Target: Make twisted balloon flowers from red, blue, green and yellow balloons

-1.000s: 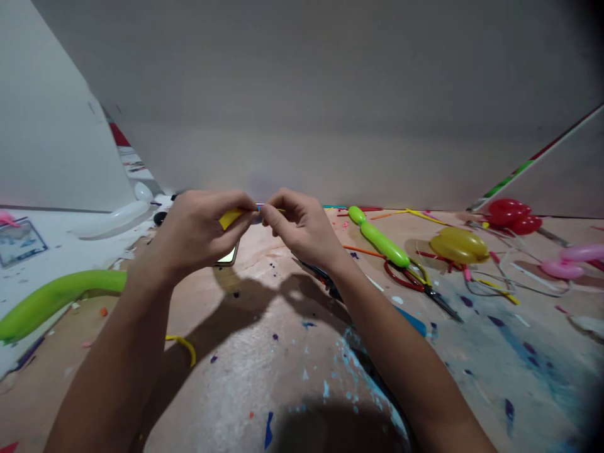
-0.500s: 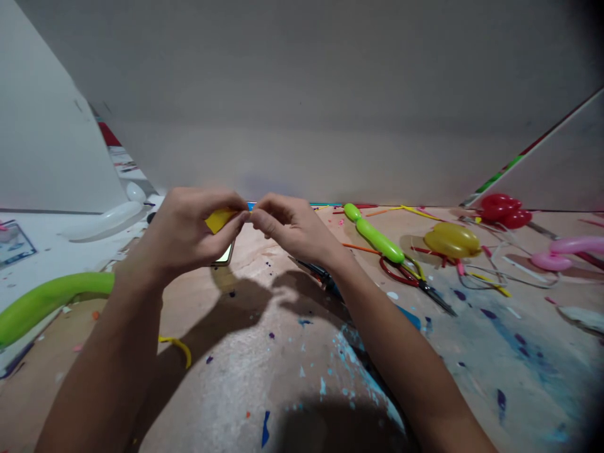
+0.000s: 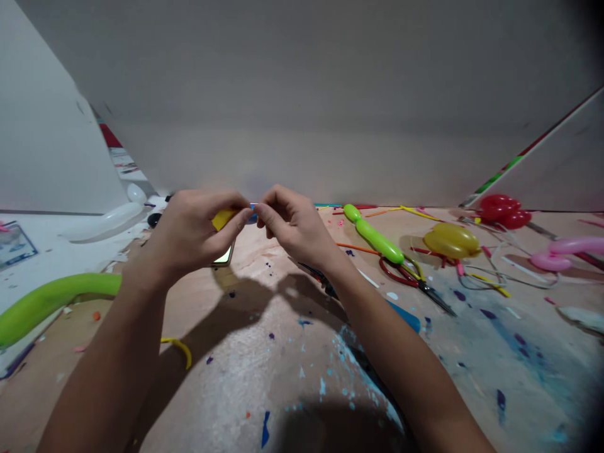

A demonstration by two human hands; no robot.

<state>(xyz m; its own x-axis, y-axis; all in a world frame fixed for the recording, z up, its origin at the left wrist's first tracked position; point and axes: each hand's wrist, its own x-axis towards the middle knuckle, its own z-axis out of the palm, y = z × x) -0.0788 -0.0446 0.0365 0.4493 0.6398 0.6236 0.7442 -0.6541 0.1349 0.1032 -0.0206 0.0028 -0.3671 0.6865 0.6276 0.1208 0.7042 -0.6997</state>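
Note:
My left hand [image 3: 198, 226] is closed around a yellow balloon [image 3: 223, 218], of which only a small part shows between thumb and fingers. Close beside it, the thumb and forefinger of my right hand [image 3: 295, 223] pinch together at the balloon's end, near the left fingertips. What lies exactly between the right fingertips is too small to make out. Below my left hand, the corner of a device with a lit screen [image 3: 224, 257] peeks out. A long green balloon [image 3: 56, 299] lies left of my left forearm.
Right of my hands lie a smaller green balloon [image 3: 377, 239], red-and-yellow-handled scissors [image 3: 425, 286], a yellow balloon bundle [image 3: 452, 241], red balloons [image 3: 504, 211] and a pink one [image 3: 552, 259]. A white balloon [image 3: 108, 221] rests at left. A grey panel [image 3: 302, 126] stands behind.
My right hand has shifted slightly, its fingers lifting a little. Both hands remain close together over the table, and the yellow balloon stays in my left hand.

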